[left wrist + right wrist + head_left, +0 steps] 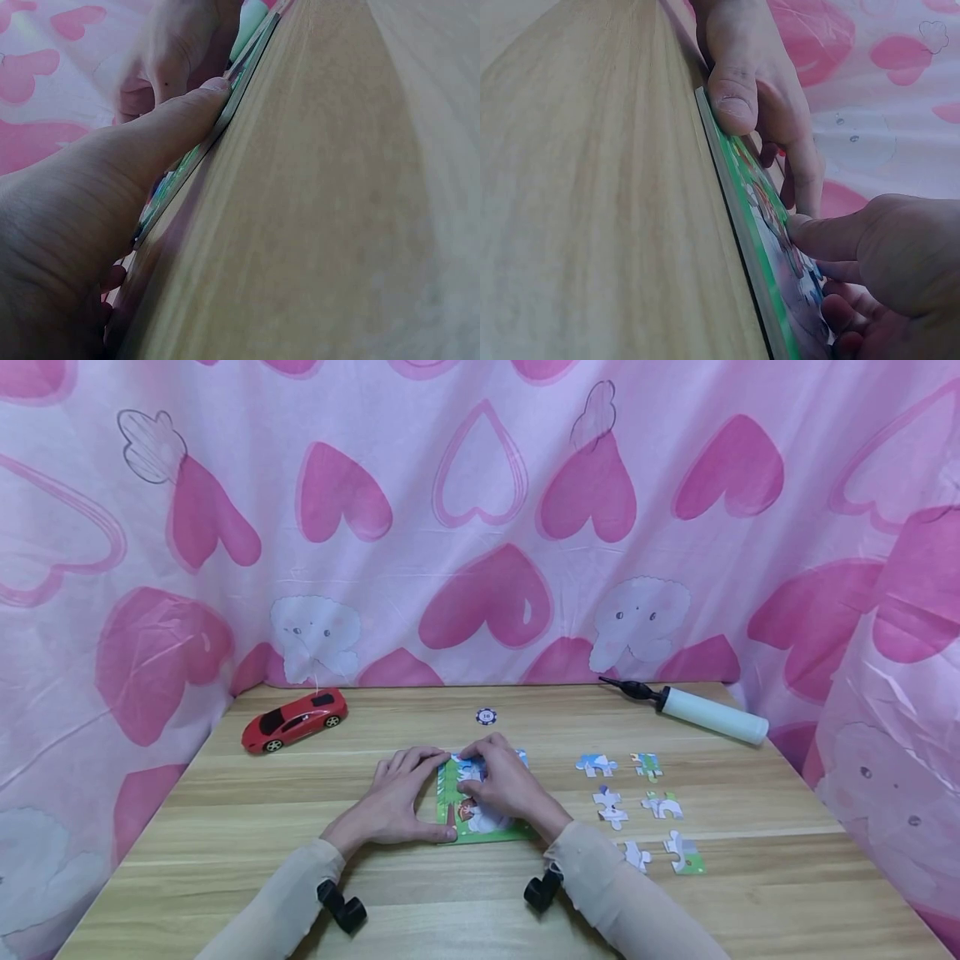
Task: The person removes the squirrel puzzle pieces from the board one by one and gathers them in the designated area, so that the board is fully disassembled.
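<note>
In the head view, a green-bordered jigsaw puzzle board (480, 838) lies flat on the wooden table. My left hand (397, 797) spreads along its left side, thumb resting on the near corner and forefinger at the far corner. The right hand (510, 785) bends over the board's middle, thumb and curled fingers around a puzzle piece (470, 770) in the picture; much of that piece is hidden. In the right wrist view, this thumb touches the board's printed face. Loose puzzle pieces (612, 807) lie in two columns right of the board, one partly behind the right sleeve.
A red toy car (295, 720) stands at the back left. Behind the board lies a poker chip (486, 717). A pale hand pump (712, 714) with a black nozzle lies at the back right. A pink heart-patterned curtain (405, 577) hangs behind the table.
</note>
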